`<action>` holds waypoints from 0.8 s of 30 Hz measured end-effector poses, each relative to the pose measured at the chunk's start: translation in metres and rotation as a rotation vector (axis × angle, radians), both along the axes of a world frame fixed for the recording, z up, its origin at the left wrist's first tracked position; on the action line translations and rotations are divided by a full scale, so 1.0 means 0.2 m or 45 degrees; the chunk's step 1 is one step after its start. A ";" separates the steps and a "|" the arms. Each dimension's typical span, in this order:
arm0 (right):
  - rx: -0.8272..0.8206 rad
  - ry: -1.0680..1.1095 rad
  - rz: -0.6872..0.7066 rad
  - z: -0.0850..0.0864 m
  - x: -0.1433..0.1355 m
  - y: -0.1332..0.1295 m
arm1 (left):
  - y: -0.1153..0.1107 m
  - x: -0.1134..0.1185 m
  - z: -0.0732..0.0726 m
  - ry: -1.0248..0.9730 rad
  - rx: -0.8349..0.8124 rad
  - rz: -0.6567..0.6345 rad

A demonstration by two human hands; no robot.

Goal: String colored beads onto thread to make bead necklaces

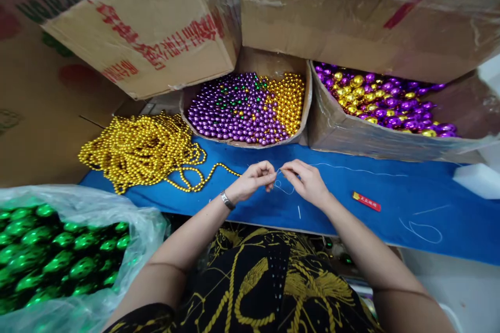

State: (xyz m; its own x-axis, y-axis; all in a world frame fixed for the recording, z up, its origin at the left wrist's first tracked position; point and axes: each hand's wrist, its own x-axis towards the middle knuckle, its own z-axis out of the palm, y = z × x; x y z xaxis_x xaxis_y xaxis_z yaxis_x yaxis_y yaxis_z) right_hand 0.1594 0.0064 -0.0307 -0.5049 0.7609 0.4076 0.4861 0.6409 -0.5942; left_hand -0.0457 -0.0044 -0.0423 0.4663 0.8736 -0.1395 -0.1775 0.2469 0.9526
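Note:
Over the blue tabletop (250, 208), my left hand (255, 181) and my right hand (304, 181) face each other with fingertips nearly touching. Both are pinched on a thin white thread (287, 191), which loops below the fingertips. More thread trails to the right across the cloth. A strand of small gold beads (222, 166) runs from the gold bead pile (136, 148) at the left up to my left hand; whether the fingers grip its end is hidden.
Behind the hands are a box of purple and gold beads (238, 109) and a box of larger beads (383, 99). A red packet (366, 201) and a white block (478, 180) lie to the right. Green beads (58, 250) fill a plastic-lined container at the lower left.

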 end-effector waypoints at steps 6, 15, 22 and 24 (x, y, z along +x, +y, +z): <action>0.003 -0.076 -0.031 0.03 -0.01 0.00 | -0.02 -0.04 0.06 0.207 0.146 0.152; -1.200 0.271 0.184 -0.01 -0.03 -0.06 | 0.01 -0.10 0.09 0.406 0.453 0.280; -1.198 0.765 -0.078 -0.03 -0.14 -0.09 | -0.04 -0.03 -0.02 0.496 0.618 0.492; -0.912 0.421 -0.136 -0.02 -0.17 -0.09 | -0.05 0.00 -0.04 0.435 0.515 0.441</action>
